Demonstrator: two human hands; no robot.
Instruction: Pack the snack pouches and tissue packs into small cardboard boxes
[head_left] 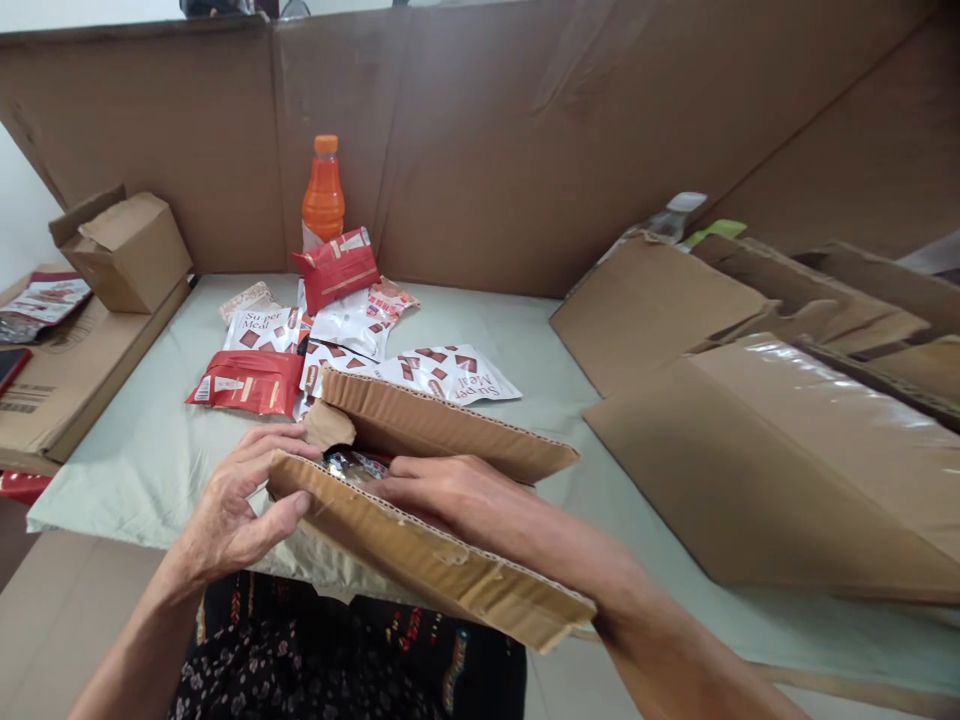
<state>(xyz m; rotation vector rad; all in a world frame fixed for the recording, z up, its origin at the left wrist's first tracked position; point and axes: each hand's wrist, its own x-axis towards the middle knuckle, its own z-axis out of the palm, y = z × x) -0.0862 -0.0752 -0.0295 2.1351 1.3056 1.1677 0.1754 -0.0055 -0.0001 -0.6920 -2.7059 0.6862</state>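
Note:
An open cardboard box (435, 560) sits at the front edge of the table, its two long flaps raised. My left hand (236, 505) grips the box's left end, thumb on the near flap and fingers by the small end flap. Inside the box, my right hand (454, 490) reaches down between the long flaps; its fingertips are hidden. A shiny packet (352, 466) shows beside those fingers; whether they hold it cannot be seen. Just beyond the box lie a white pouch (450, 372) printed "Super Meal" and a red packet (251, 382).
An orange drink bottle (324, 195) stands behind another red packet (341, 268) and several pouches. Larger open cardboard boxes (750, 460) fill the right side. At left, a small carton (135, 255) rests on a flat box (75, 370). Tall cardboard (480, 150) walls the back.

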